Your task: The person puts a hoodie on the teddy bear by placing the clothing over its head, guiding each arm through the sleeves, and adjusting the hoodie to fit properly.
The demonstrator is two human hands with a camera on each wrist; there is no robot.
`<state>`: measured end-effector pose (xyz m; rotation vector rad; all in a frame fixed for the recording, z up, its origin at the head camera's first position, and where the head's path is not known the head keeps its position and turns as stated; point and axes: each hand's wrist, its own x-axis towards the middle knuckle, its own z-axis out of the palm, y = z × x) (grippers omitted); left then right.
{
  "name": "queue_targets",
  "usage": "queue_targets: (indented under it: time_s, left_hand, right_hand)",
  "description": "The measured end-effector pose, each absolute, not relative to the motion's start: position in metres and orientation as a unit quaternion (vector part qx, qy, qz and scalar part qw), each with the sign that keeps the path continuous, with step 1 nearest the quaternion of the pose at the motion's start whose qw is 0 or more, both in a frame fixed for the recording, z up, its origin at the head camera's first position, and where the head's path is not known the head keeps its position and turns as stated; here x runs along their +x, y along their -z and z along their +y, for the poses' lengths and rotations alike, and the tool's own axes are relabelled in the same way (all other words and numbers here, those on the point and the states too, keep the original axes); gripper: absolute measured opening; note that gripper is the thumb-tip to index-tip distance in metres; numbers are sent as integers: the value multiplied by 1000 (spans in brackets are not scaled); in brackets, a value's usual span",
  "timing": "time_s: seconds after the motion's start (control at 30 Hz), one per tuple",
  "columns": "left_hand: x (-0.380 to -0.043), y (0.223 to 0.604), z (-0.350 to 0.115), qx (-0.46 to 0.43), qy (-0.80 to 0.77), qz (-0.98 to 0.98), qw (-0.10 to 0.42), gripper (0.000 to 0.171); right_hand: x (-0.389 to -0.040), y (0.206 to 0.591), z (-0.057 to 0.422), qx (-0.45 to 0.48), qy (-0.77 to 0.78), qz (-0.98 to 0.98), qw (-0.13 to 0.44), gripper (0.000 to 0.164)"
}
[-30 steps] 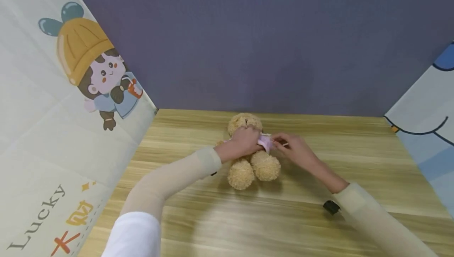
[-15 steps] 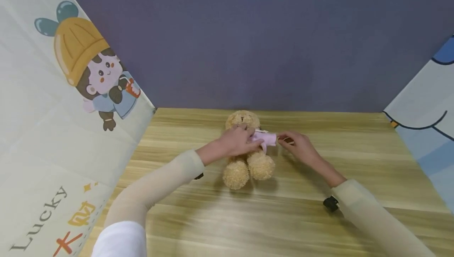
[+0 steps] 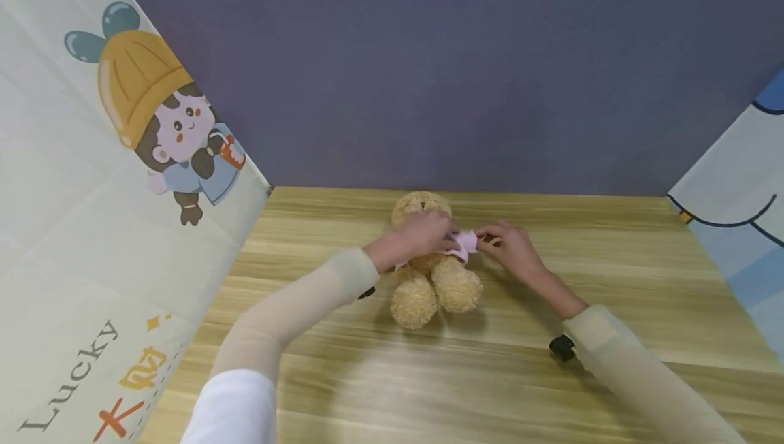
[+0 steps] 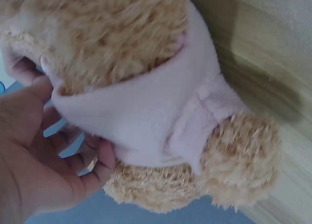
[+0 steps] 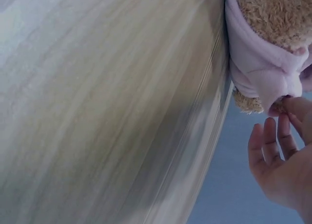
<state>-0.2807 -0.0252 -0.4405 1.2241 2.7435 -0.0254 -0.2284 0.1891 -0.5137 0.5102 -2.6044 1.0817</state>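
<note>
A tan teddy bear (image 3: 413, 302) lies face up on the table, head toward the back wall, in a pale pink top (image 3: 467, 241). My left hand (image 3: 425, 231) reaches across its chest; in the left wrist view its thumb and fingers pinch the top's edge beside the furry belly. One paw (image 4: 241, 160) sticks out of the sleeve on the bear's left-hand side of the table. At the other sleeve, my right hand (image 3: 513, 248) pinches the cuff with thumb and index finger. Tan fur shows inside that cuff (image 5: 279, 106), while the other fingers are loosely bent.
The wood-grain table (image 3: 520, 396) meets a dark blue-grey wall (image 3: 459, 76) just beyond the bear's head. A white panel (image 3: 73, 192) with a cartoon figure borders the left side, and another printed panel (image 3: 744, 226) the right.
The left hand shifted left off part of the pink top, then came back right over the chest. The right hand stayed at the sleeve, which now reaches farther out than a second ago.
</note>
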Motion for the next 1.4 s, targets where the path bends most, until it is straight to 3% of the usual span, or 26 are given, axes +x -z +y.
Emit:
queue_targets:
  time_s: [0.2, 0.4, 0.73, 0.87, 1.07, 1.23, 1.4]
  left_hand:
    - [-280, 439, -29, 387, -10, 920, 63, 21]
    - [-281, 436, -36, 385, -32, 917, 100, 32]
    - [-284, 430, -12, 373, 3, 920, 119, 37]
    - [-285, 434, 2, 382, 16, 916, 122, 44]
    - [-287, 446, 4, 377, 34, 921, 94, 36]
    - [-287, 447, 1, 381, 43, 919, 92, 38]
    - [-288, 433, -19, 419, -96, 894, 123, 45]
  right_hand:
    - [-230, 508, 196, 181, -328, -917, 137, 9]
    - [-230, 506, 204, 207, -314, -917, 132, 6]
    - [-226, 499, 201, 195, -295, -933, 70, 35]
    - [-226, 495, 198, 205, -270, -936, 97, 27]
    - [-229, 492, 200, 212, -241, -937, 135, 14]
    - [-231, 491, 207, 204, -240, -941, 124, 12]
    - [-231, 488, 208, 197, -261, -942, 78, 18]
